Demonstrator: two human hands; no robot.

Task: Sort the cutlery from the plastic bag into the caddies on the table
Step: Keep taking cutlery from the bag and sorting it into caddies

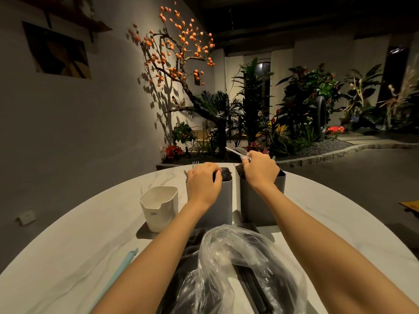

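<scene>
Caddies: 3. Right hand point(260, 169) pinches perhaps 2 clear utensils point(238, 151); left hand point(203, 182) grips dark cutlery point(224, 173).

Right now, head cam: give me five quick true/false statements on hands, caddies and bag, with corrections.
1. The right hand holds clear plastic cutlery above the right grey caddy. True.
2. The left hand is inside the white caddy. False: it rests on top of the left grey caddy.
3. The plastic bag lies nearer the person than the caddies. True.
4. The white caddy stands to the right of both grey caddies. False: it stands to their left.
5. A fork sticks up behind the left hand. True.
</scene>
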